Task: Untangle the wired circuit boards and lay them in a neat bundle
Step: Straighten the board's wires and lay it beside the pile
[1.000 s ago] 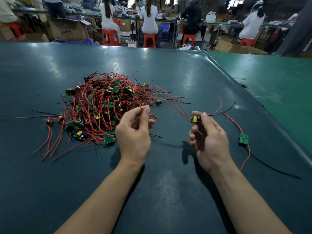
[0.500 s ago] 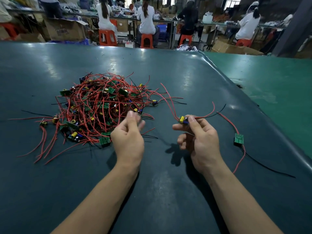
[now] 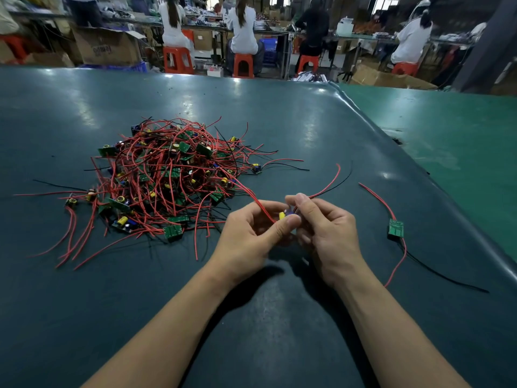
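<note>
A tangled heap of small green circuit boards with red and black wires point(image 3: 167, 177) lies on the dark green table, left of centre. Both hands meet just right of the heap over one small board with a yellow part point(image 3: 283, 215). My left hand point(image 3: 251, 236) pinches this board between thumb and fingers. My right hand point(image 3: 327, 233) also grips it from the right side. A red wire runs from the board back into the heap, and a red and a black wire trail off to the upper right. One separated board point(image 3: 396, 228) with its wires lies alone at the right.
The dark table mat point(image 3: 251, 317) ends at a raised edge on the right, beside a lighter green table point(image 3: 461, 130). Beyond the far edge, people sit on orange stools among cardboard boxes.
My right hand has carried the small board leftward, and my left hand has left the heap and moved right to take hold of it. The two hands now meet.
</note>
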Demonstrator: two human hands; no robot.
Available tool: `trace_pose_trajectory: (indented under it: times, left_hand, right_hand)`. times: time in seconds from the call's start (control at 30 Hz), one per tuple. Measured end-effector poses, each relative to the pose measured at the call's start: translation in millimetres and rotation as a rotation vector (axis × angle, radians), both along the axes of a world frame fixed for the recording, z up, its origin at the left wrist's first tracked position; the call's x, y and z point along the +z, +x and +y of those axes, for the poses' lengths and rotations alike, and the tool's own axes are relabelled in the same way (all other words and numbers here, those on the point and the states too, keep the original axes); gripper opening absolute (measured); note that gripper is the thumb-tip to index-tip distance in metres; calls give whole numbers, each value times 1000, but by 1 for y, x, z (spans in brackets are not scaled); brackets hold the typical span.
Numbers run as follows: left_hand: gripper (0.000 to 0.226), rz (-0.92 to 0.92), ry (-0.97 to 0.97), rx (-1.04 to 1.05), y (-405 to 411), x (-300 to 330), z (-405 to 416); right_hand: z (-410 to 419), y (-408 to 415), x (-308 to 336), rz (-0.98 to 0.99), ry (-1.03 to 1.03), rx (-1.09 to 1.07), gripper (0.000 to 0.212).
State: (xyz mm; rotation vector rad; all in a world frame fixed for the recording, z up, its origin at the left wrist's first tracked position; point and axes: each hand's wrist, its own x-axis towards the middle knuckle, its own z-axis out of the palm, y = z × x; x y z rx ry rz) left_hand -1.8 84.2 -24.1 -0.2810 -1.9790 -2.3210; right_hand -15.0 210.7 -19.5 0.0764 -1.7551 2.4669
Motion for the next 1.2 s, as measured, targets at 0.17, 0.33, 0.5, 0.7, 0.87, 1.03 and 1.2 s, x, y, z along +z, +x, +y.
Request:
trace_pose_trajectory:
  times: [0.17,0.33,0.5,0.7,0.87,1.03,1.2]
  left_hand:
    - [18,106,-35,116,-2,2,-2]
    - [17,114,-45,169,-5,0,0]
    - [16,81,5,269,-10,-1,-3]
    - [12,86,-57,134,-4,1,-1]
    - [13,86,-53,167,-4,1,0]
    - [14,63,-84,152,-4,2,0]
    - [16,17,-76,152,-6,1,-3]
  right_hand:
    - [-4,-1,-2,18,56,-43,25]
    - [0,-1,-3,-30,-27,-149,23]
    - [-1,-2,-2,-39,27,-34,29]
    - [6,-4,-3,-24,107,-213,34]
    - [11,-6,-2,40,186,-375,18]
    - [13,-5,0,20,119,-385,18]
    - [18,-7,3,-94,-138,-424,11]
